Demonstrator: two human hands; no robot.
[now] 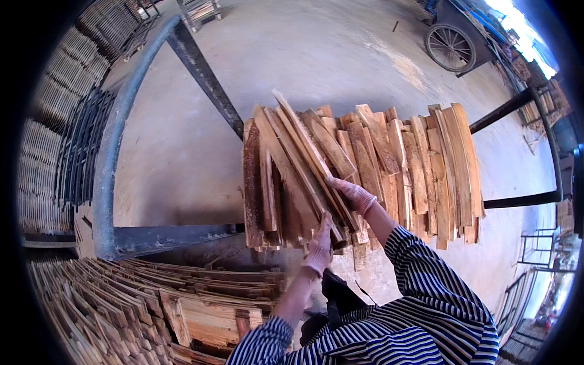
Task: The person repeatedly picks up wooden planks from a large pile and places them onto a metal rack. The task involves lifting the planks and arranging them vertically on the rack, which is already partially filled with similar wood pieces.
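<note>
A wide pile of rough wooden slats lies across a metal-framed rack in front of me. Several long slats lean at a slant on its left part, their far ends pointing up and left. My left hand, in a pale pink glove, is closed around the near end of these slanted slats. Farther up, my gloved right hand grips their right side. Its fingertips lie over the edge of a slat, and part of its grip is hidden.
A blue-grey metal frame rises at left, with a black rail frame at right. Stacked slats fill the lower left, and more stacks line the far left. A cart with a spoked wheel stands far right.
</note>
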